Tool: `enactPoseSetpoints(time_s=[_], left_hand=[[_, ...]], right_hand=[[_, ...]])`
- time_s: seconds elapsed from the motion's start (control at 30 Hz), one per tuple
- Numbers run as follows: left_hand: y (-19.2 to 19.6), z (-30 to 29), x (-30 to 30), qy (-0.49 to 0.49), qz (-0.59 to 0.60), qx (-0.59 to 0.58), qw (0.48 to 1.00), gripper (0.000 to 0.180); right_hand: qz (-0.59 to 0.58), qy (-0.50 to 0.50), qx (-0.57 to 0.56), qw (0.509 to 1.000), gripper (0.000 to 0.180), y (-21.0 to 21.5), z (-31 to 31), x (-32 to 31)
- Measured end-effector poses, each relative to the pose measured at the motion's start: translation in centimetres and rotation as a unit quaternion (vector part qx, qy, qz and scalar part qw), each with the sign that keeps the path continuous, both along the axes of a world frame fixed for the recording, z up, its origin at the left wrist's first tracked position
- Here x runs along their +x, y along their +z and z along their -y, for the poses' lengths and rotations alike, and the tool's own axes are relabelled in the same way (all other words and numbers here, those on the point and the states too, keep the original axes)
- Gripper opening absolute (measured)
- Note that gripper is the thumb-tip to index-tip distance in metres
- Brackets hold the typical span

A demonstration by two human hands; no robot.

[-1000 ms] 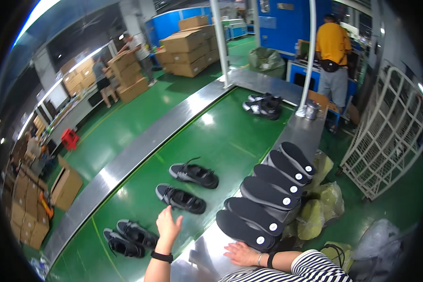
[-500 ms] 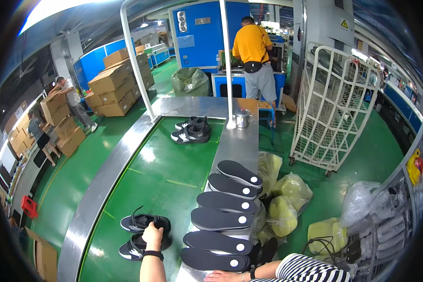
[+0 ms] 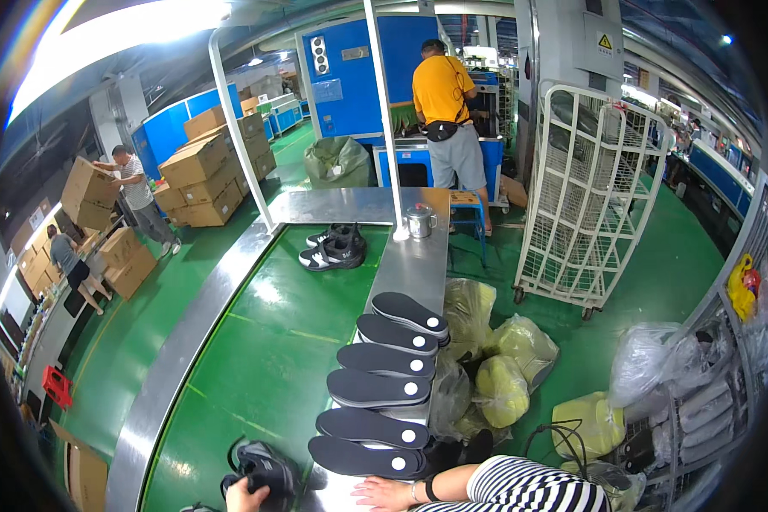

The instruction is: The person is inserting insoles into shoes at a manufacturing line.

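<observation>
At the lower edge my left hand (image 3: 246, 495) grips a black sneaker (image 3: 269, 468) by its upper, over the green conveyor belt (image 3: 222, 401). Only a sliver of a second shoe (image 3: 198, 508) shows beside it at the picture's edge. My right hand (image 3: 384, 492) lies flat with fingers stretched on the metal border, right below the nearest insoles. Several black insoles (image 3: 375, 388) with white round stickers at the heel are laid in a row along that border. Farther up the belt rests a pair of black-and-white sneakers (image 3: 333, 250).
A metal mug (image 3: 420, 222) stands on the border by a white post (image 3: 386, 128). To the right are yellow bundles in clear bags (image 3: 503, 388) and a white wire cage cart (image 3: 584, 205). Behind, a person in yellow (image 3: 444, 94) faces a blue machine; cartons (image 3: 205, 171) are stacked left.
The near shoes have moved down the picture, and my left hand now has one tilted up in its grip. The view has shifted slightly; my right hand stays flat.
</observation>
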State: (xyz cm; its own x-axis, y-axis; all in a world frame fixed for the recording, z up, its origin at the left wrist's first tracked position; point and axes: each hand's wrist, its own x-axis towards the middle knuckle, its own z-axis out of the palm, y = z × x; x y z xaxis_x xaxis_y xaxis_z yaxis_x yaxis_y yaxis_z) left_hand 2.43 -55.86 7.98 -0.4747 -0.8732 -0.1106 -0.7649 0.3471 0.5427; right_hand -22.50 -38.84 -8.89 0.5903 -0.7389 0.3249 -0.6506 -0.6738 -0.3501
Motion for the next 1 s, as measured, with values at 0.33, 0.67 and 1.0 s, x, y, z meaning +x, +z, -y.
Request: enactPoseSetpoints(time_s=[0.33, 0.67, 1.0], left_hand=[[-3.0, -15.8, 0.8, -0.058, 0.170, -0.095, 0.979, 0.019], [-2.3, -20.8, 0.4, 0.084, 0.129, -0.038, 0.987, 0.032], [-2.2, -21.7, -0.1, 0.083, 0.122, -0.067, 0.987, 0.031]], right_hand=[[0.162, -0.056, 0.333, 0.927, 0.017, -1.1, 0.1, 1.8], [-0.039, -0.205, 0.046, 0.977, 0.055, 6.7, 3.1, -2.7], [-0.111, -0.161, 0.040, 0.980, 0.055, 7.6, 0.9, -5.9]])
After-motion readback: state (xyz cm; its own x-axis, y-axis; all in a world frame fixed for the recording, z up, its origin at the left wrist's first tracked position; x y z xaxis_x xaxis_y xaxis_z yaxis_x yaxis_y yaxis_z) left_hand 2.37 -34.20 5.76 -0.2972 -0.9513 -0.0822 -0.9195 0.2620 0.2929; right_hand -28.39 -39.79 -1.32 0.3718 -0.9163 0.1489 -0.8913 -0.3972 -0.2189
